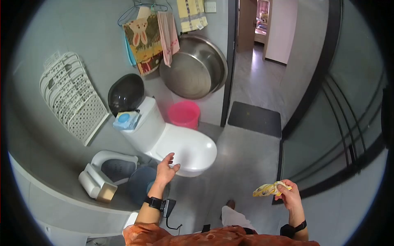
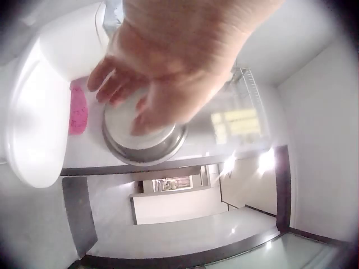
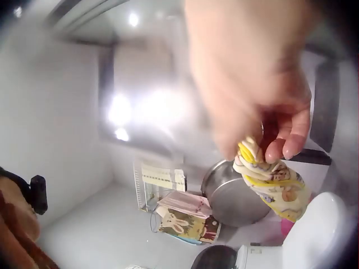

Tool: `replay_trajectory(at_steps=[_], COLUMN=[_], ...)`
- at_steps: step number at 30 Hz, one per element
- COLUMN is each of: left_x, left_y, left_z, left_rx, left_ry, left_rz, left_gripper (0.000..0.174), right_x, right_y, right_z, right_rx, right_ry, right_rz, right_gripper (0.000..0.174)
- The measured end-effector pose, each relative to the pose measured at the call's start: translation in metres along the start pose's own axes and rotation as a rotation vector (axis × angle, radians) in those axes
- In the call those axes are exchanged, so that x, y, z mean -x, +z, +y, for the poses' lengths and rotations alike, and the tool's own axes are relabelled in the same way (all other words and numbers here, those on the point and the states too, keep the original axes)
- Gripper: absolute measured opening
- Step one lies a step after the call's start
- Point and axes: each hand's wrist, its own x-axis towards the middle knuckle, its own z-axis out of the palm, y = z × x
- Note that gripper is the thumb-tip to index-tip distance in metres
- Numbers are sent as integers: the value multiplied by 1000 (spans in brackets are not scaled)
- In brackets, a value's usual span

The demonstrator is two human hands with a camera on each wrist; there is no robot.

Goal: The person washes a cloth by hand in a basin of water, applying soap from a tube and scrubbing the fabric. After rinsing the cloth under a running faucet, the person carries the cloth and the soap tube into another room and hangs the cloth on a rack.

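My right hand (image 1: 289, 195) pinches one end of a twisted cloth (image 1: 266, 189), white and yellow with a small printed pattern. In the right wrist view the cloth (image 3: 275, 182) hangs wrung into a thick roll below the thumb and fingers of the right hand (image 3: 263, 123). My left hand (image 1: 166, 170) holds nothing and is raised in front of the white toilet (image 1: 188, 145), overlapping its near edge in the head view. Its fingers are loosely bent and spread in the left wrist view, where the left hand (image 2: 162, 73) blurs a little.
A pink bucket (image 1: 184, 114) stands behind the toilet. A large metal basin (image 1: 193, 67) and towels (image 1: 141, 37) hang on the wall. White perforated racks (image 1: 74, 98) hang at left. Below them are a grey seat (image 1: 119, 168) and a blue bin (image 1: 141, 186). A dark mat (image 1: 254, 119) lies by the doorway.
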Motion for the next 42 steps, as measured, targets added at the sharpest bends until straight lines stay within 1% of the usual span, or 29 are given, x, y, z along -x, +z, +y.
replay_trajectory(at_steps=[2, 6, 9, 10, 11, 12, 13, 15, 17, 19, 20, 21, 23, 24, 25, 27, 28, 30, 31, 32, 33, 34, 35, 36, 37, 39, 40, 41, 42], left_x=[-43, -116, -171, -192, -215, -237, -262, -316, -406, -417, -440, -463, -515, -532, -545, -558, -560, -560, -558, -556, -555, -560, -565, -563, -560, -551, -558, -570, -573], left_y=[13, 24, 16, 12, 7, 0, -5, -14, -29, -40, -48, -52, -59, -56, -58, -61, -60, -52, -46, -39, -34, -34, -36, -33, -28, -14, -14, -17, -16], left_z=[19, 49, 77, 85, 93, 104, 113, 127, 96, 166, 180, 185, 190, 197, 200, 204, 208, 216, 221, 229, 238, 235, 227, 235, 242, 252, 242, 227, 225], left_rx=[29, 69, 85, 69, 57, 48, 46, 142, 59, 34, -67, -68, 89, 191, 186, 149, 138, 235, 226, 324, 417, 409, 323, 239, 233, 315, 311, 239, 164], left_ry=[3, 43, 58, 84, 108, 150, 147, 207, 418, 312, 328, 325, 289, 540, 545, 250, 238, 131, 129, 225, 328, 335, 296, 253, 249, 129, 114, 199, 279], left_rz=[54, 168, 237, 289, 337, 354, 352, 439, 592, 638, 687, 692, 754, 827, 838, 749, 764, 726, 746, 729, 705, 717, 750, 785, 802, 819, 841, 890, 931], left_gripper=[59, 64, 69, 71, 73, 77, 77, 81, 86, 87, 86, 86, 86, 80, 80, 47, 47, 38, 38, 35, 33, 33, 31, 30, 30, 22, 22, 22, 24], right_x=[-42, -119, -174, -194, -214, -231, -246, -277, -307, -329, -341, -353, -374, -387, -400, -427, -441, -471, -489, -505, -519, -533, -546, -562, -574, -600, -614, -626, -637], right_y=[-10, -26, -15, -14, -10, -6, -4, -5, -9, -16, -20, -22, -25, -30, -33, -37, -36, -37, -40, -45, -47, -47, -49, -53, -55, -56, -57, -57, -57], right_z=[-24, -64, -94, -95, -103, -109, -112, -121, -140, -147, -151, -157, -166, -164, -166, -173, -178, -192, -198, -204, -212, -220, -228, -233, -241, -256, -260, -262, -263], right_rx=[3, 66, 99, 70, 70, 99, 128, 147, 178, 155, 129, 131, 75, 91, 89, 23, 24, 62, 93, 73, 67, 84, 104, 82, 85, 109, 120, 136, 151], right_ry=[-21, -27, -26, -37, -44, -60, -72, -70, -104, -77, -104, -104, -71, -65, -70, -44, -67, -48, -53, -61, -67, -77, -87, -88, -87, -49, -41, -53, -61], right_rz=[16, -49, -145, -186, -195, -208, -217, -189, -153, -94, -74, -80, -19, -26, -38, -78, -101, -122, -127, -188, -204, -226, -246, -302, -320, -387, -408, -414, -417], right_gripper=[12, 13, 17, 19, 19, 18, 16, 16, 15, 19, 19, 19, 19, 12, 12, 12, 14, 16, 17, 18, 18, 20, 22, 21, 21, 20, 20, 20, 20])
